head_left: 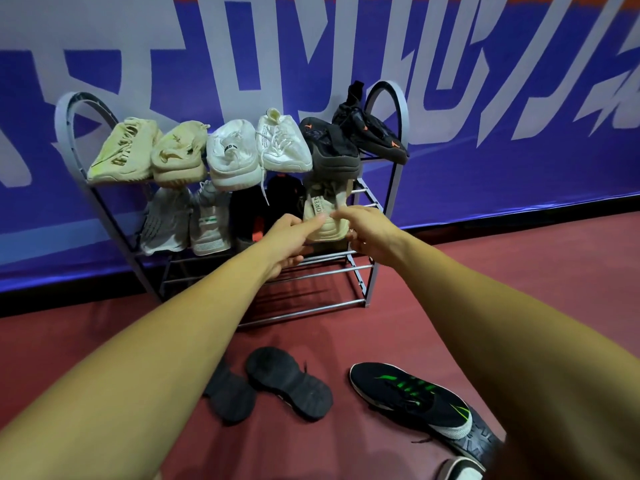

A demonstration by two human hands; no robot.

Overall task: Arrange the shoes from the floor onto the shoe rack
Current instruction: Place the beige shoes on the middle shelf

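Note:
A grey metal shoe rack (362, 273) stands against the blue wall. Its top shelf holds several shoes, from a yellow one (119, 152) on the left to black ones (369, 131) on the right. On the middle shelf a beige shoe (322, 211) sits heel toward me, with grey and black shoes to its left. My left hand (289, 239) and my right hand (365, 228) both grip the beige shoe's heel. On the floor lie two black shoes sole-up (289, 382) and a black shoe with green stripes (412, 398).
The rack's bottom rails (304, 311) carry no shoes. Another dark shoe sole (481, 441) and a pale shoe toe (462, 471) lie at the lower right, partly hidden by my right arm. Red floor stretches to the right of the rack.

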